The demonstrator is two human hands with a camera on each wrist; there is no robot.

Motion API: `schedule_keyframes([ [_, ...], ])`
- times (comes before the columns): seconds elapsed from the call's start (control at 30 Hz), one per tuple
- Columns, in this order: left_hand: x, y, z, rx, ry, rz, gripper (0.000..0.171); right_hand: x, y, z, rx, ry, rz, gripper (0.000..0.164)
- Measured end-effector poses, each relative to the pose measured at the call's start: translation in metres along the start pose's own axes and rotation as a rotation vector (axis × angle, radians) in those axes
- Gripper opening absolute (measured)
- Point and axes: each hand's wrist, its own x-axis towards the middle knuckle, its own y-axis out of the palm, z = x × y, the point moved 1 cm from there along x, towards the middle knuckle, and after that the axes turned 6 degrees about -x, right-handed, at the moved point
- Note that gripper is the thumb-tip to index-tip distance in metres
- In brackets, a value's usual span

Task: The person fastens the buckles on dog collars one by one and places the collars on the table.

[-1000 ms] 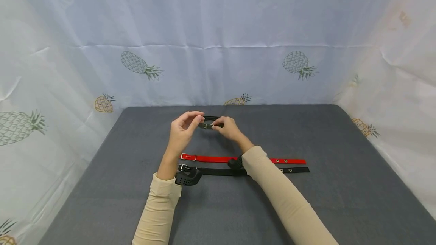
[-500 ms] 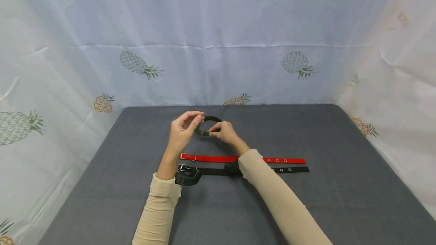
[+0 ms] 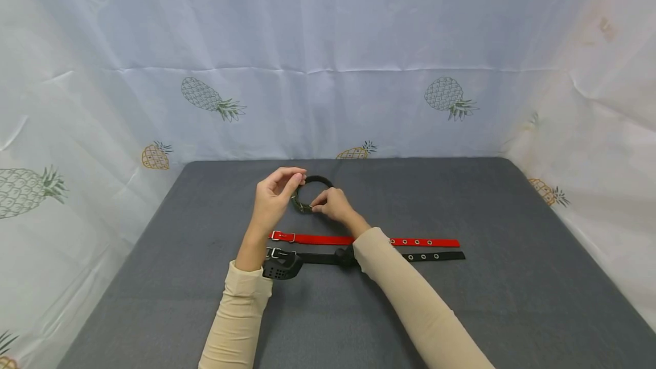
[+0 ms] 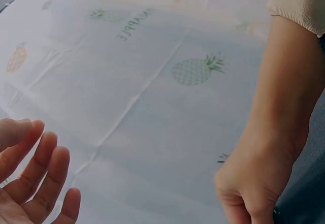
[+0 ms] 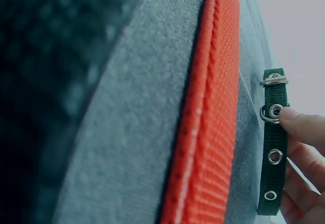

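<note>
Between the thumb and fingers of the right hand point(image 3: 334, 205), a dark green woven strap with metal eyelets point(image 5: 274, 138), curved into a ring, is pinched along its near side. At the ring's left, the left hand point(image 3: 271, 197) has loosely curved fingers; whether they touch it cannot be told. Nearer the person, a flat red woven strap point(image 3: 323, 240) and a flat black strap point(image 3: 318, 258) lie parallel on a dark grey table point(image 3: 512, 300).

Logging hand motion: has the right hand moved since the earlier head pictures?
Yes, the right hand moved down-left in view, toward the red strap.
</note>
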Motion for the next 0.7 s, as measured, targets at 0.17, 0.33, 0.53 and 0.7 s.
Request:
schedule_keyframes([
  [0.17, 0.0, 0.0, 0.001, 0.016, 0.003, -0.002, 0.02, 0.0, 0.002, 0.003, 0.006, 0.018, 0.033, 0.012],
  [0.33, 0.0, -0.001, 0.0, 0.025, 0.0, -0.009, 0.021, 0.0, 0.003, 0.007, 0.002, 0.035, 0.051, 0.013],
  [0.53, 0.0, -0.003, -0.002, 0.027, 0.003, -0.017, 0.02, -0.001, 0.003, 0.007, 0.028, 0.015, 0.065, 0.015],
  [0.7, 0.001, -0.007, -0.006, 0.009, 0.018, -0.058, 0.02, -0.008, -0.008, 0.005, 0.104, -0.032, 0.023, 0.018],
])
